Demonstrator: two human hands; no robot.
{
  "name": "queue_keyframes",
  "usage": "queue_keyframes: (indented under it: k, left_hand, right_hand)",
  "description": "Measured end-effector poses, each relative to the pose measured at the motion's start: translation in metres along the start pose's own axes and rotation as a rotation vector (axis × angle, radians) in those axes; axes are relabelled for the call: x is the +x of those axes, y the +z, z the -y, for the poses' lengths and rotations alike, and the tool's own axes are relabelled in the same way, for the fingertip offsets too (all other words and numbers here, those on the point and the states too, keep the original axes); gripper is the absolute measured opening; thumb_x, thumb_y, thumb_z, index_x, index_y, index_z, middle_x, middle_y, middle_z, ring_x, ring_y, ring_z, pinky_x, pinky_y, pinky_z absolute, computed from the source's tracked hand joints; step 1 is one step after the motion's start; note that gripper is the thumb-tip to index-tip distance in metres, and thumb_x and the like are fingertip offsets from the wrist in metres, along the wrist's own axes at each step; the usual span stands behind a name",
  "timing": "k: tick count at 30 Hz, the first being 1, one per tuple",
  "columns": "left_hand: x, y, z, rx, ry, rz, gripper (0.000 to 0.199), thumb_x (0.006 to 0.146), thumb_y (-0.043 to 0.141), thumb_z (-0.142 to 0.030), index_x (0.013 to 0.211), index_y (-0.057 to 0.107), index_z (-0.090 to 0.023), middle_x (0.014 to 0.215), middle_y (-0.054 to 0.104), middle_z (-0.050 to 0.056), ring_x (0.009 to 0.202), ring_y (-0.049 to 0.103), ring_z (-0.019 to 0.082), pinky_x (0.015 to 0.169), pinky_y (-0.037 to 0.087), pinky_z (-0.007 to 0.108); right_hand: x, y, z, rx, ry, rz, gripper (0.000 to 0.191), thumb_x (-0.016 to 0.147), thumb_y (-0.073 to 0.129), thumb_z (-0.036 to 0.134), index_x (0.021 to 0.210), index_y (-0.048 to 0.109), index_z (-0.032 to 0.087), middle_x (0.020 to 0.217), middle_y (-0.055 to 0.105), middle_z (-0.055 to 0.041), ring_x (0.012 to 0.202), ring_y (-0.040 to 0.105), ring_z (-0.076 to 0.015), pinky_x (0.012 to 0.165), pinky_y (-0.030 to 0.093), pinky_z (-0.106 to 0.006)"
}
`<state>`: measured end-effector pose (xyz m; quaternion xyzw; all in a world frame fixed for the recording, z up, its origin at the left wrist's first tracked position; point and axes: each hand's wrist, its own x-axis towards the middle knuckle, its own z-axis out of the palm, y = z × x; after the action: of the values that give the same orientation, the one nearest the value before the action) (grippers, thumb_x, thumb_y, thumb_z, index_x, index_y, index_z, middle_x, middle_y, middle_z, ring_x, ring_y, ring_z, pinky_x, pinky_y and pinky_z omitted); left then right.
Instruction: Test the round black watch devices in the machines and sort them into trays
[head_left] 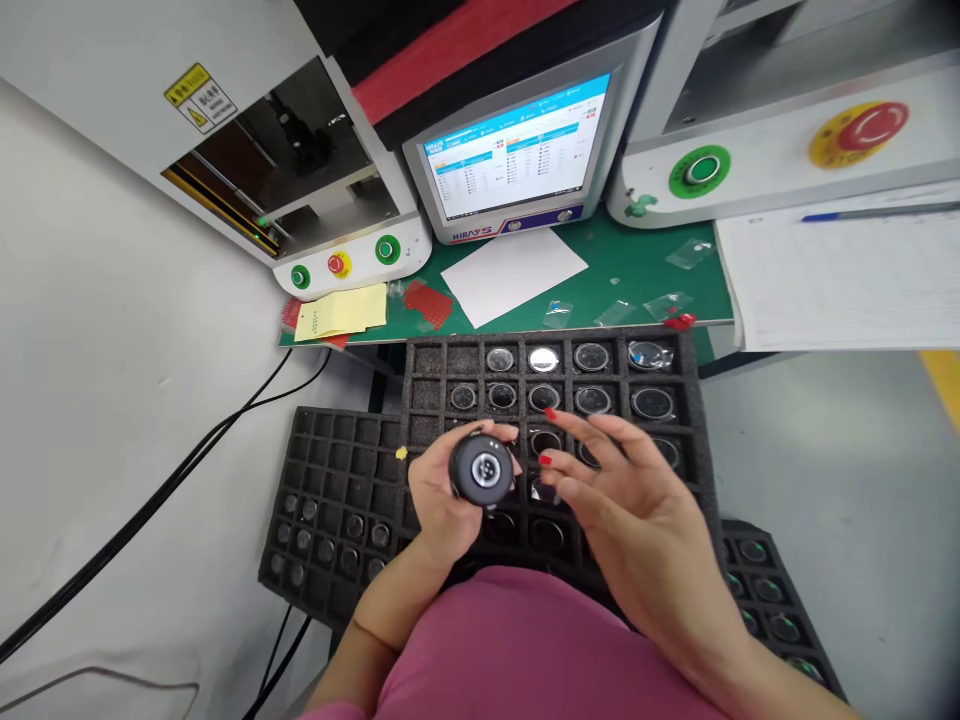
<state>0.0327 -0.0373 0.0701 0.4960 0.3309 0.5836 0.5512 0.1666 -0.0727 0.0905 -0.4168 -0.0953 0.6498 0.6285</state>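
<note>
My left hand [442, 500] is closed around a round black watch case [482, 470], its back with a pale sensor ring facing up. To the right of it my right hand [637, 500] hovers with fingers apart, and no object shows between them. Both hands are above a black foam tray [426, 358] divided into square compartments. Many of these hold round watch parts, such as a dark glass-faced one [592, 357] and a bright reflective one [544, 359]. My hands hide some of the middle compartments.
A green bench [630, 265] carries a monitor [517, 145], white paper [514, 275], yellow notes [341, 312] and scraps of clear film. Machines with green and red buttons flank the monitor. More foam trays stand at left [322, 455] and lower right [780, 600]. Black cables [187, 465] cross the left wall.
</note>
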Motion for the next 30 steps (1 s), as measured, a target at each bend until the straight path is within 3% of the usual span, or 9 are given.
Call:
queue_keyframes:
  k: [4, 8, 12, 16, 19, 23, 30]
  left_hand:
    - [0.004, 0.000, -0.011, -0.083, -0.190, 0.042, 0.055, 0.074, 0.067, -0.065, 0.107, 0.074, -0.021, 0.091, 0.076, 0.008, 0.051, 0.057, 0.007, 0.046, 0.047, 0.017]
    - [0.004, -0.004, -0.015, -0.020, -0.224, 0.159, 0.060, 0.061, 0.080, -0.061, 0.104, 0.075, -0.020, 0.085, 0.075, 0.007, 0.070, 0.067, 0.013, 0.065, 0.056, 0.020]
    - [0.004, -0.006, -0.014, 0.152, -0.075, 0.209, 0.066, 0.053, 0.088, -0.051, 0.108, 0.073, -0.020, 0.091, 0.074, 0.007, 0.081, 0.070, 0.017, 0.074, 0.057, 0.025]
    - [0.006, -0.008, -0.013, 0.298, 0.083, 0.269, 0.070, 0.048, 0.092, -0.044, 0.111, 0.072, -0.021, 0.092, 0.075, 0.007, 0.073, 0.068, 0.015, 0.066, 0.056, 0.025]
    - [0.007, -0.009, -0.015, 0.359, 0.136, 0.300, 0.072, 0.047, 0.093, -0.044, 0.111, 0.072, -0.021, 0.090, 0.074, 0.006, 0.069, 0.068, 0.014, 0.064, 0.056, 0.024]
    - [0.009, -0.008, -0.017, 0.430, 0.196, 0.326, 0.070, 0.049, 0.091, -0.045, 0.111, 0.071, -0.020, 0.089, 0.074, 0.006, 0.073, 0.071, 0.016, 0.066, 0.058, 0.024]
    - [0.012, -0.007, -0.019, 0.525, 0.340, 0.359, 0.064, 0.056, 0.089, -0.045, 0.111, 0.069, -0.019, 0.090, 0.076, 0.006, 0.074, 0.072, 0.015, 0.067, 0.061, 0.023]
  right_hand:
    - [0.001, -0.006, 0.002, -0.094, -0.135, 0.001, 0.032, 0.070, 0.081, 0.019, 0.094, 0.062, 0.030, 0.103, 0.063, 0.0000, 0.065, 0.061, -0.0079, 0.057, 0.052, -0.021]
    - [-0.001, -0.007, 0.004, -0.129, -0.178, 0.048, 0.032, 0.072, 0.078, 0.015, 0.095, 0.062, 0.031, 0.100, 0.062, 0.0012, 0.061, 0.060, -0.0063, 0.059, 0.053, -0.020]
    - [-0.006, -0.004, 0.008, -0.154, -0.205, 0.070, 0.035, 0.071, 0.078, 0.013, 0.097, 0.061, 0.030, 0.101, 0.062, 0.0014, 0.062, 0.061, -0.0064, 0.061, 0.056, -0.022]
    - [-0.013, -0.003, 0.012, -0.115, -0.131, 0.113, 0.038, 0.070, 0.079, 0.011, 0.096, 0.062, 0.032, 0.105, 0.060, 0.0022, 0.063, 0.061, -0.0057, 0.064, 0.058, -0.022]
    - [-0.016, -0.004, 0.013, -0.096, -0.077, 0.147, 0.038, 0.070, 0.080, 0.010, 0.096, 0.063, 0.032, 0.104, 0.060, 0.0018, 0.062, 0.060, -0.0066, 0.058, 0.058, -0.022]
    - [-0.017, -0.004, 0.014, -0.082, -0.039, 0.156, 0.039, 0.069, 0.080, 0.011, 0.097, 0.064, 0.032, 0.104, 0.059, 0.0005, 0.059, 0.060, -0.0075, 0.046, 0.055, -0.020]
    - [-0.016, -0.002, 0.015, -0.078, -0.017, 0.147, 0.039, 0.067, 0.083, 0.013, 0.095, 0.065, 0.033, 0.104, 0.058, 0.0010, 0.058, 0.060, -0.0069, 0.047, 0.056, -0.021]
